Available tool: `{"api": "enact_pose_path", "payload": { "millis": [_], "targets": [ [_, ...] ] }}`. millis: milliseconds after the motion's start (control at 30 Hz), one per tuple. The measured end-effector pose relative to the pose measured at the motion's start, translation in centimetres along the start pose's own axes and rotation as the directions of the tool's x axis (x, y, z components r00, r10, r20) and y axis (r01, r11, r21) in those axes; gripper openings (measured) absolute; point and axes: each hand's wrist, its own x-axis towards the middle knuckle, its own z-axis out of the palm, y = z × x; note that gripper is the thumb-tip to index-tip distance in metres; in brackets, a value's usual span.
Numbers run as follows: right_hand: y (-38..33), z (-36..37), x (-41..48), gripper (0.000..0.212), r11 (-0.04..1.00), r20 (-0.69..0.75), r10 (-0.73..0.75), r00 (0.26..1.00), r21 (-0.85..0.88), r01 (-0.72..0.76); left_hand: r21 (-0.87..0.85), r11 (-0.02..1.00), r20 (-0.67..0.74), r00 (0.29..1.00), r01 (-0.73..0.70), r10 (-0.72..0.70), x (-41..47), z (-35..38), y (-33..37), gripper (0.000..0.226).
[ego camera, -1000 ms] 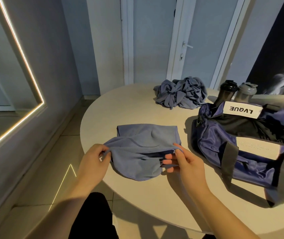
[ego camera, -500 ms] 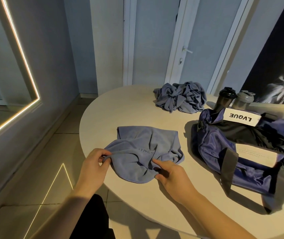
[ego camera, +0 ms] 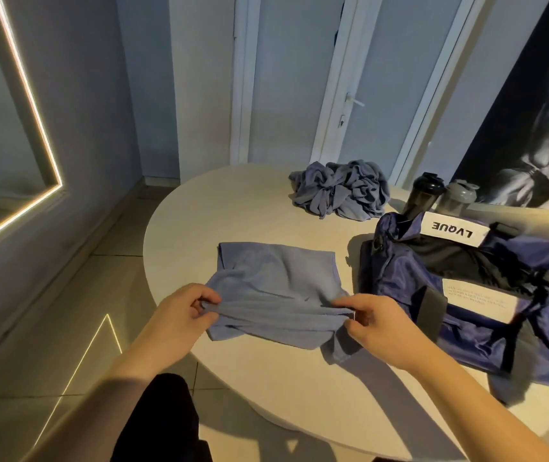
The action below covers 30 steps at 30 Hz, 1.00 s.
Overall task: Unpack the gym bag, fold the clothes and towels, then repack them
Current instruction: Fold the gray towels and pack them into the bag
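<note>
Blue towel (ego camera: 276,288) now taut btwn left hand (ego camera: 179,315) & right hand (ego camera: 376,323)

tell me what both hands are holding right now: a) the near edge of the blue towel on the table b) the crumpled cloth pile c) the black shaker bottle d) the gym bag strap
a: the left hand and right hand each pinch the near edge of the blue towel.

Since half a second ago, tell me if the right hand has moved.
Yes. The right hand has shifted right, from the middle of the towel to its end nearer the gym bag.
</note>
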Motion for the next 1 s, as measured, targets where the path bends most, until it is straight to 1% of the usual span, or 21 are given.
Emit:
{"api": "enact_pose_path", "payload": {
  "millis": [67,100,167,233,267,333,367,400,467,533,567,633,700,733,833,900,933,1000],
  "targets": [
    [1.6,1.7,-1.0,0.045,0.999,0.098,0.026,0.995,-0.043,-0.022,0.046,0.999,0.1,0.995,-0.012,0.007,-0.9,0.0,-0.3,0.03],
    [2.1,2.3,-1.5,0.046,0.999,0.115,0.039,0.993,-0.032,-0.036,0.067,0.997,0.139,0.99,-0.04,0.03,-1.2,-0.2,-0.5,0.032],
    [2.7,2.3,-2.0,0.048,0.997,0.113,0.074,0.991,0.024,-0.077,0.076,0.995,0.216,0.975,-0.071,0.053,-1.5,-0.8,-0.2,0.037],
    [3.2,1.6,-1.8,0.053,0.993,0.104,0.107,0.989,0.044,-0.112,0.041,0.999,0.218,0.976,-0.03,0.02,-1.1,-1.5,0.2,0.04],
    [3.3,1.1,-1.6,0.053,0.993,0.081,0.111,0.991,0.038,-0.114,0.032,0.999,0.178,0.984,-0.016,0.01,-0.6,-1.8,0.2,0.042],
    [3.0,0.3,-0.9,0.037,0.994,0.003,0.102,0.995,0.038,-0.102,0.059,0.997,0.075,0.996,-0.042,0.037,0.7,-2.1,0.5,0.042],
    [2.5,0.0,-0.6,0.027,0.992,-0.046,0.101,0.994,0.079,-0.097,0.071,0.996,0.036,0.998,-0.059,0.056,1.2,-2.2,0.9,0.04],
    [1.9,-0.4,-0.3,0.023,0.986,-0.1,0.105,0.989,0.141,-0.091,0.075,0.994,-0.003,0.997,-0.079,0.079,1.7,-2.3,1.5,0.036],
    [0.8,-1.2,0.3,0.022,0.959,-0.213,0.131,0.968,0.274,-0.069,0.039,0.994,-0.078,0.991,-0.102,0.104,2.5,-2.3,2.9,0.028],
    [-0.3,-1.8,0.3,0.026,0.926,-0.301,0.163,0.94,0.375,-0.04,-0.051,0.991,-0.134,0.985,-0.121,0.113,2.4,-2.1,4.6,0.02],
    [-0.7,-1.9,0.0,0.026,0.912,-0.329,0.178,0.928,0.409,-0.03,-0.094,0.985,-0.161,0.979,-0.141,0.125,2.0,-2.0,5.3,0.017],
    [-1.3,-1.7,-1.3,0.026,0.898,-0.364,0.188,0.912,0.441,-0.01,-0.114,0.975,-0.207,0.964,-0.192,0.166,0.5,-1.3,5.7,0.013],
    [-1.1,-1.0,-2.9,0.027,0.899,-0.368,0.168,0.914,0.438,0.011,-0.132,0.969,-0.204,0.963,-0.208,0.179,-1.3,-0.5,4.9,0.014],
    [-0.7,-0.4,-3.7,0.026,0.91,-0.344,0.168,0.924,0.415,-0.011,-0.134,0.97,-0.177,0.968,-0.201,0.176,-2.1,-0.1,4.2,0.016],
    [1.4,1.9,-5.4,0.025,0.963,-0.258,0.198,0.946,0.229,-0.14,-0.013,0.984,-0.056,0.983,-0.176,0.175,-3.5,0.9,1.0,0.023],
    [2.6,3.4,-5.9,0.027,0.971,-0.26,0.223,0.939,0.144,-0.191,0.076,0.976,0.013,0.978,-0.207,0.206,-3.8,1.0,-0.3,0.027],
    [2.8,3.9,-6.1,0.03,0.97,-0.266,0.234,0.935,0.126,-0.207,0.103,0.969,0.028,0.975,-0.223,0.221,-3.9,1.0,-0.7,0.028],
    [2.6,4.3,-6.3,0.039,0.972,-0.266,0.233,0.935,0.107,-0.211,0.106,0.968,0.012,0.974,-0.227,0.227,-4.0,1.1,-1.0,0.027]
  ]
}}
